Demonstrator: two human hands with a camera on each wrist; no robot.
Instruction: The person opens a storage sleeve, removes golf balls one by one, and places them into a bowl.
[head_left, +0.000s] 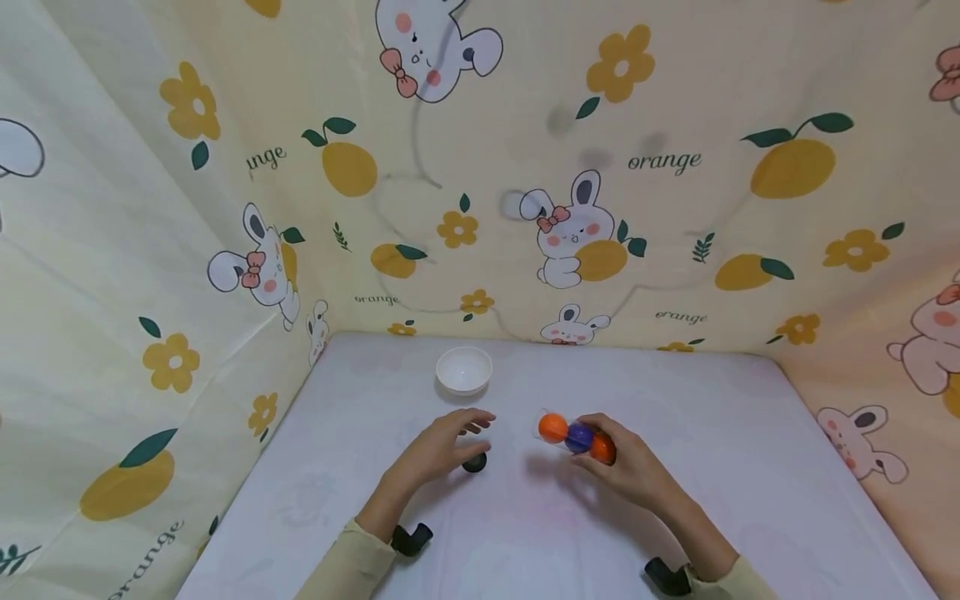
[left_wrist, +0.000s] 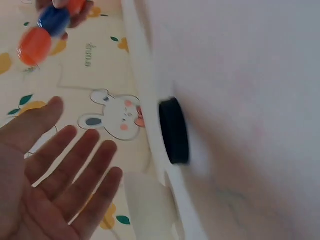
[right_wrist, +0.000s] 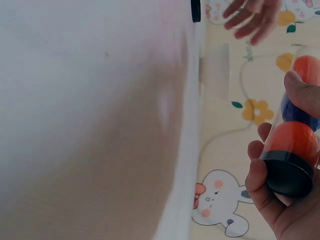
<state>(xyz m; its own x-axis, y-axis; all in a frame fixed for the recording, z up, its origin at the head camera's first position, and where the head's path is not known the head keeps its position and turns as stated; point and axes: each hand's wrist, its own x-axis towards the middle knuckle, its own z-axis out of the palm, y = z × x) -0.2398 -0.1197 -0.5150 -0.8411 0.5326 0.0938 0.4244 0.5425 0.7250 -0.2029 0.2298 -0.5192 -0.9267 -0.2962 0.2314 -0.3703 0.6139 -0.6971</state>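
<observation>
My right hand (head_left: 637, 471) grips a clear tube (right_wrist: 290, 172) above the table, tilted. Inside it sit an orange ball (head_left: 552, 427), a blue ball (head_left: 579, 437) and another orange ball (head_left: 603, 448) in a row. A black cap covers the tube's end near my palm in the right wrist view. My left hand (head_left: 441, 446) holds nothing, its fingers spread and slightly bent, palm turned towards the tube in the left wrist view. Beside and below its thumb, a round black lid (left_wrist: 175, 131) lies on the table, partly hidden by the hand in the head view.
A white bowl (head_left: 464, 388) stands near the table's back edge, beyond my left hand. The white-covered table (head_left: 675, 392) is bounded behind and at the sides by a cloth curtain (head_left: 487, 275) printed with rabbits and oranges. Black wrist mounts (head_left: 412, 540) show below both hands.
</observation>
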